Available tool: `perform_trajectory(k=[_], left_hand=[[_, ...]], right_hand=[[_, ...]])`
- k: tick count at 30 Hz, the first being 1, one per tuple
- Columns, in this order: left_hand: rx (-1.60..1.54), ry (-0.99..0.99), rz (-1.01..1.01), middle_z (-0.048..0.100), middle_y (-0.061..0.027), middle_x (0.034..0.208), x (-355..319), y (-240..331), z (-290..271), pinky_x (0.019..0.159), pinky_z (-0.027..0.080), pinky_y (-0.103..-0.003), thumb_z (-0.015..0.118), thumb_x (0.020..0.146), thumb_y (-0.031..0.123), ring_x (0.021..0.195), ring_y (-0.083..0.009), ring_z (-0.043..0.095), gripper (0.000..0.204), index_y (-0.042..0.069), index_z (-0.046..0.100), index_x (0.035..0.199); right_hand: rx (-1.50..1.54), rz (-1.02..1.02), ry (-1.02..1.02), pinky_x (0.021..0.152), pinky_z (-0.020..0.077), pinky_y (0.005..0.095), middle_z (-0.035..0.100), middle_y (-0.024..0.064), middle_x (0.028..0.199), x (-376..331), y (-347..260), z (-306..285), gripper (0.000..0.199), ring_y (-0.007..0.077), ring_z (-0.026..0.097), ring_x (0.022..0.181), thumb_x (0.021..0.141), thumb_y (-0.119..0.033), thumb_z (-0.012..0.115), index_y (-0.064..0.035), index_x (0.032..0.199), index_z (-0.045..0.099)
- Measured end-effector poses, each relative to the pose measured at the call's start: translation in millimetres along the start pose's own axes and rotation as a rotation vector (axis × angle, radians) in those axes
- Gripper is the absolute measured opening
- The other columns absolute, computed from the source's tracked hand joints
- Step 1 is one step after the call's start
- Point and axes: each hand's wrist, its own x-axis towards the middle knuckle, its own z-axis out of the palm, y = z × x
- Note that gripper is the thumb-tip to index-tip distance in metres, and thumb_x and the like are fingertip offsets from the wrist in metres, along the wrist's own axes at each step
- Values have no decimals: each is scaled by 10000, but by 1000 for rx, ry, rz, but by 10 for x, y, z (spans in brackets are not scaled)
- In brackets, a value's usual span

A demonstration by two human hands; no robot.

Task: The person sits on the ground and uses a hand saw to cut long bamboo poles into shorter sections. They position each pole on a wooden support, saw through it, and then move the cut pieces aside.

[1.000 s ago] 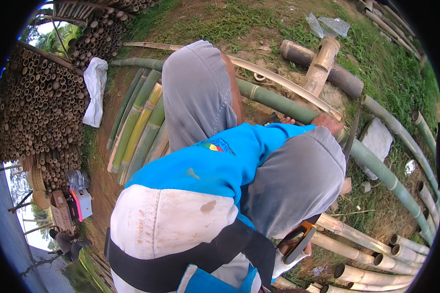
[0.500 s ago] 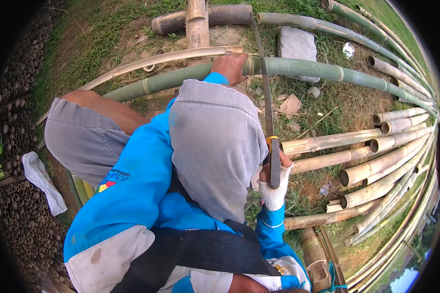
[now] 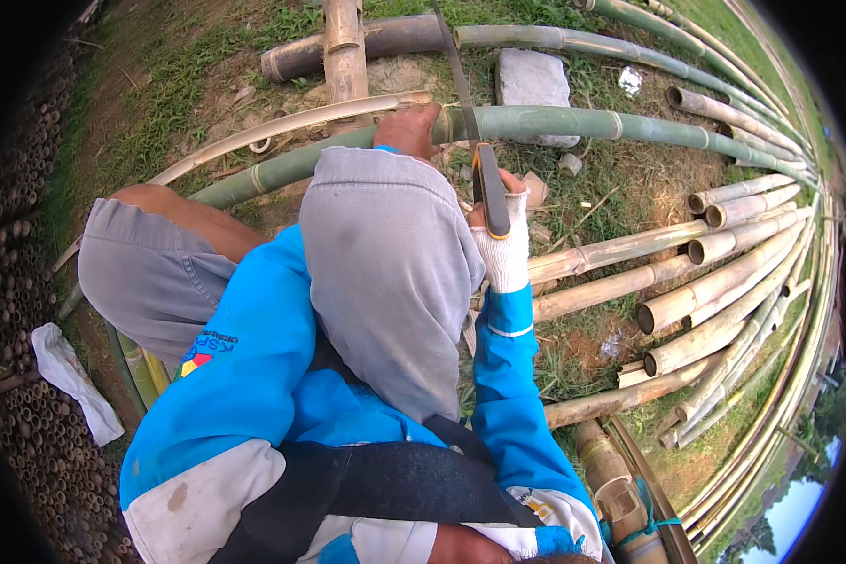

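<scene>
A long green bamboo pole (image 3: 550, 121) runs across in front of me, from the left to the far right. Bare and curled over it just beyond my knee, my left hand (image 3: 409, 129) grips the pole. In a white fingerless glove, my right hand (image 3: 504, 226) is wrapped round the dark handle of a hand saw (image 3: 459, 73). The saw's long thin blade crosses the pole a little right of my left hand and points away from me. Whether its teeth have cut into the bamboo, I cannot tell.
A split bamboo strip (image 3: 296, 125) lies along the pole's far side. A grey stone block (image 3: 533, 86) sits close behind the pole. Several cut poles (image 3: 696, 293) are spread at the right. A white sack (image 3: 73, 385) lies left, beside stacked bamboo (image 3: 42, 451).
My right hand has pushed the saw away from me, bringing its handle close to the pole. My left hand stays on the bamboo. The whole view has shifted slightly.
</scene>
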Motion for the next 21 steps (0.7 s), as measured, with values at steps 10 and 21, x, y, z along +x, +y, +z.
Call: perform_trajectory(k=[10, 21], left_hand=[[12, 17, -30, 735, -151, 1246, 18, 74, -39, 959, 598, -507, 953, 755, 344, 1145, -385, 724, 694, 141, 621, 1329], [13, -19, -25, 757, -140, 1253, 68, -70, -95, 944, 613, -529, 949, 761, 361, 1139, -385, 739, 765, 181, 606, 1421]], right_hand=[[-124, 89, 18, 930, 497, 347, 588, 126, 1208, -1630, -264, -604, 565, 194, 584, 1005, 900, 33, 634, -29, 1442, 488], [-4, 17, 15, 952, 527, 339, 613, 145, 1234, -687, -22, -204, 613, 203, 625, 1034, 907, 35, 702, -35, 1482, 503]])
